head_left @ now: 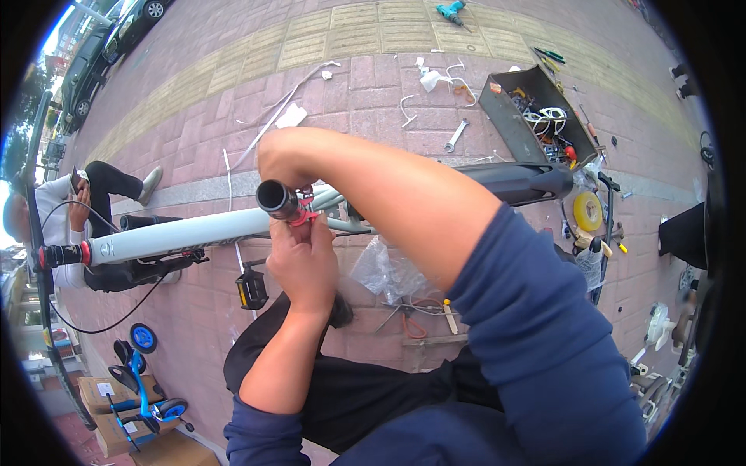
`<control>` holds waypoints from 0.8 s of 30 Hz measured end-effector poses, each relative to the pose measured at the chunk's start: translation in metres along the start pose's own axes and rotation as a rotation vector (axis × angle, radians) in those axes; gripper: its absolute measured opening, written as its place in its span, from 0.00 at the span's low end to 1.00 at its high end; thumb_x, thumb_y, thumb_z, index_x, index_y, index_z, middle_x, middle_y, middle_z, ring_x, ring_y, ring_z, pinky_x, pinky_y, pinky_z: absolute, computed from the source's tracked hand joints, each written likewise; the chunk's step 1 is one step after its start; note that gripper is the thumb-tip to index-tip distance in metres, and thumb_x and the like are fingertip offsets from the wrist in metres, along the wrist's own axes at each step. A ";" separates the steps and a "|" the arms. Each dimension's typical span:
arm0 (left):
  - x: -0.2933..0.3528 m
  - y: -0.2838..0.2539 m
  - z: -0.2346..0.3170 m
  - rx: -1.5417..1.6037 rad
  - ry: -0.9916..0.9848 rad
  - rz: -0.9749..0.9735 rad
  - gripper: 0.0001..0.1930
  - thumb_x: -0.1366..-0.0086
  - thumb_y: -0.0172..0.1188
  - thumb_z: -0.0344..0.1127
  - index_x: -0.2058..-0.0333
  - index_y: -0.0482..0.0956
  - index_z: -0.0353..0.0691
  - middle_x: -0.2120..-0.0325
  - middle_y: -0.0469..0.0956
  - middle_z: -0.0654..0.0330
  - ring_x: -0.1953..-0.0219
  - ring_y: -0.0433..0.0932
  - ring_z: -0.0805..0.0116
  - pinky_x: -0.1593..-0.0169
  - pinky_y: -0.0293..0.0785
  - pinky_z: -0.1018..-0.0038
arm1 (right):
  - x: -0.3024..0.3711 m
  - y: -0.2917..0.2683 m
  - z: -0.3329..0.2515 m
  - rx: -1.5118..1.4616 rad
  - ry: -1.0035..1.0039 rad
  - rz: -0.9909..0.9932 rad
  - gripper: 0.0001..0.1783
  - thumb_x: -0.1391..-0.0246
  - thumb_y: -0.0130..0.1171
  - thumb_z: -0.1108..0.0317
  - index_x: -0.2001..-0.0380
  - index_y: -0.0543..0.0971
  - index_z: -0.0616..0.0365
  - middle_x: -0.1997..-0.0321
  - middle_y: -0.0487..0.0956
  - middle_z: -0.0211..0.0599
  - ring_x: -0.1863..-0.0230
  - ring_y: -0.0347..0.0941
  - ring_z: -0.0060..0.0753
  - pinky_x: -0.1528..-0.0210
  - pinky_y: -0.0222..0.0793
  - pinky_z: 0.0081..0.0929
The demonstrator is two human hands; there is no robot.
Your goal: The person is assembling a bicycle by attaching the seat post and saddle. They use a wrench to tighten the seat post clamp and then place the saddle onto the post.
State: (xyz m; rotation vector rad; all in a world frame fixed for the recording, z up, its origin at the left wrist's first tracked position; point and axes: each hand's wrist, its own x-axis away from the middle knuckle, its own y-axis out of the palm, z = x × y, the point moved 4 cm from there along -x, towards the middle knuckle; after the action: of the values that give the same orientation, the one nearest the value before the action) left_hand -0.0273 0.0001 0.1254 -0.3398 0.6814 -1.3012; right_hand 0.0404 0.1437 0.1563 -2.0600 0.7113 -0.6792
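A pale grey bicycle frame (175,235) lies across in front of me, its black-and-red head end pointing left. From its middle an open black tube end (273,196) points up towards me, with a red seat clamp (305,215) just below the rim. My left hand (301,268) is closed, thumb and fingers pinching at the red clamp. Over the frame from the right reaches my right forearm; my right hand (280,155) bends down behind the black tube, its fingers mostly hidden. Below the frame hangs a black pedal (252,289) with yellow reflectors.
An open metal toolbox (536,109) full of tools sits far right, a wrench (457,135) beside it. Farther off lies a teal power drill (451,11). Clear plastic (385,272) lies under the frame. At left are a seated person (66,225) and a blue kids' bike (140,380) on boxes.
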 end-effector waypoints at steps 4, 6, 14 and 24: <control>0.001 0.000 0.004 0.025 0.036 -0.010 0.13 0.36 0.64 0.26 0.55 0.72 0.32 0.76 0.83 0.59 0.76 0.83 0.74 0.70 0.77 0.77 | -0.006 0.022 0.026 -0.199 0.156 -0.138 0.14 0.57 0.65 0.62 0.74 0.85 0.65 0.75 0.81 0.45 0.76 0.77 0.39 0.75 0.72 0.38; 0.000 0.003 0.000 0.053 0.029 -0.019 0.16 0.38 0.64 0.27 0.53 0.73 0.33 0.76 0.84 0.58 0.75 0.83 0.72 0.69 0.77 0.75 | 0.014 0.032 0.049 -0.429 0.411 -0.287 0.10 0.45 0.54 0.68 0.71 0.85 0.55 0.71 0.83 0.36 0.74 0.77 0.32 0.70 0.71 0.36; -0.004 0.004 0.000 0.061 0.038 -0.018 0.15 0.37 0.63 0.26 0.53 0.72 0.31 0.74 0.84 0.57 0.75 0.83 0.73 0.69 0.79 0.76 | 0.077 0.024 0.073 -0.073 -0.005 0.067 0.19 0.42 0.56 0.56 0.71 0.84 0.63 0.72 0.82 0.47 0.68 0.78 0.48 0.66 0.69 0.44; -0.002 0.002 0.001 0.007 0.022 0.003 0.14 0.37 0.63 0.28 0.55 0.72 0.31 0.75 0.83 0.57 0.75 0.84 0.72 0.69 0.79 0.75 | 0.060 -0.015 0.000 0.197 -0.129 0.193 0.13 0.52 0.60 0.63 0.70 0.85 0.62 0.67 0.83 0.53 0.64 0.80 0.54 0.61 0.76 0.43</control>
State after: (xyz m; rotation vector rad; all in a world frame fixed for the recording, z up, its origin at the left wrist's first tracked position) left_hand -0.0252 0.0029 0.1256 -0.3188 0.6961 -1.3055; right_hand 0.0861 0.1099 0.1816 -1.8103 0.7279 -0.4818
